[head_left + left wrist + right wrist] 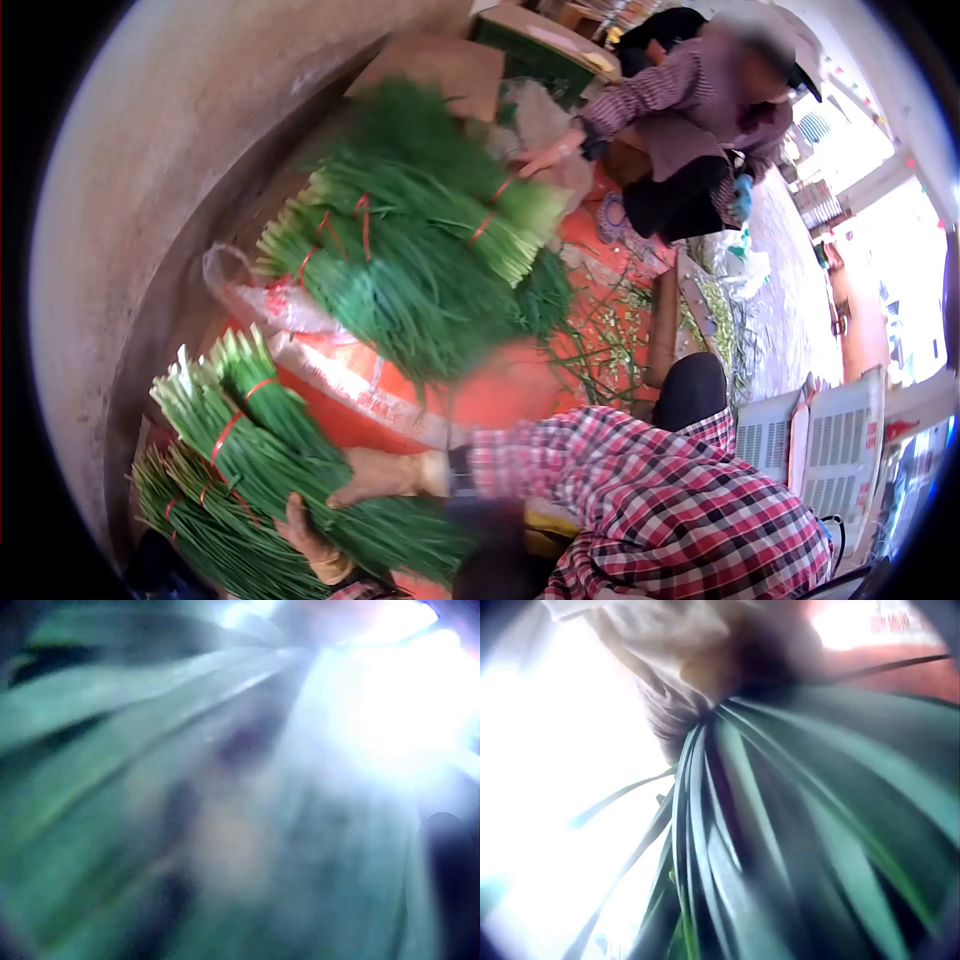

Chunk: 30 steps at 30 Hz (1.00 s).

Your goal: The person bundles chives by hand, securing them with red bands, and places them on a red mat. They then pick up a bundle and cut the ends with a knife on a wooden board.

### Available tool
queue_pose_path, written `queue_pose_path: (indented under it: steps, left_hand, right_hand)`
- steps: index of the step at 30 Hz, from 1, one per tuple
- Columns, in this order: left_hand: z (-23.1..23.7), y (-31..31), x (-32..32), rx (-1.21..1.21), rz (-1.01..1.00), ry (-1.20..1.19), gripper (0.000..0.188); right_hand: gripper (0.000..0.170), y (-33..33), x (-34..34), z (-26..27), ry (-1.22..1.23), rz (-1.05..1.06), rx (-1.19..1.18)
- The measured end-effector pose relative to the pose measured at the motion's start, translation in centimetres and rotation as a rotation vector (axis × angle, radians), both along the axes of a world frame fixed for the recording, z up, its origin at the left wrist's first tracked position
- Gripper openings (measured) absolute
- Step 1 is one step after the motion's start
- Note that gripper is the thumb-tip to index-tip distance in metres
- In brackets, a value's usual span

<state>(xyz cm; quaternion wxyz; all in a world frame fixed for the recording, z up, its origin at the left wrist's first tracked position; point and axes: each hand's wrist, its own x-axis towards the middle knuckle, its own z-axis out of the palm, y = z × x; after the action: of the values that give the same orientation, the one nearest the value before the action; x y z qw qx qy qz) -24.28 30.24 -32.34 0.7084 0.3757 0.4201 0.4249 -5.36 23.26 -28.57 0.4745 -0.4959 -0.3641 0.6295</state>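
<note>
Two banded bundles of garlic chives (285,445) lie side by side at the lower left of the head view, pale cut ends toward the upper left. My gloved right hand (385,475) grips their leaves from above, below the red bands. In the right wrist view the leaves (780,795) fan out from under the pale glove (697,660). My gloved left hand (312,540) holds the near side of the same leaves, its fingers partly hidden. The left wrist view is blurred, with broad green leaves (90,757) close up.
A large heap of banded chives (400,240) lies on orange sheeting (510,385). More bundles (215,530) rest beside my left hand. Across the heap, a crouching person (690,120) reaches toward it. Loose trimmings (610,340) litter the floor; white crates (840,450) stand right.
</note>
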Motion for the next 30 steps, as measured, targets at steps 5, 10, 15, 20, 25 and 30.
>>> queue_pose_path:
  steps: [5,10,15,20,25,30]
  left_hand:
    - [8.5,-8.2,12.7,0.002,-0.363,-0.096,0.057]
    - [15.0,-15.2,26.7,0.019,-1.004,-0.220,0.056]
    - [14.3,-22.1,38.7,-0.149,-1.262,-0.079,0.067]
    - [-0.7,-27.7,45.9,0.334,-1.279,0.067,0.096]
    - [-6.6,-26.9,41.8,0.631,-1.597,0.397,0.102]
    - [4.2,-15.7,34.8,0.617,-1.888,0.654,0.080]
  right_hand:
    - [0.088,-13.5,7.6,6.5,-0.303,-0.369,0.066]
    - [0.063,-26.2,13.7,8.8,-0.280,-0.855,0.017]
    - [0.050,-33.9,20.8,8.4,-0.098,-1.190,-0.110]
    - [0.078,-37.7,26.5,-4.7,-0.246,-1.335,-0.210]
    - [0.072,-37.9,30.8,-14.1,-0.804,-0.650,-0.984]
    - [0.044,-29.9,35.0,4.3,-1.294,0.054,-0.482]
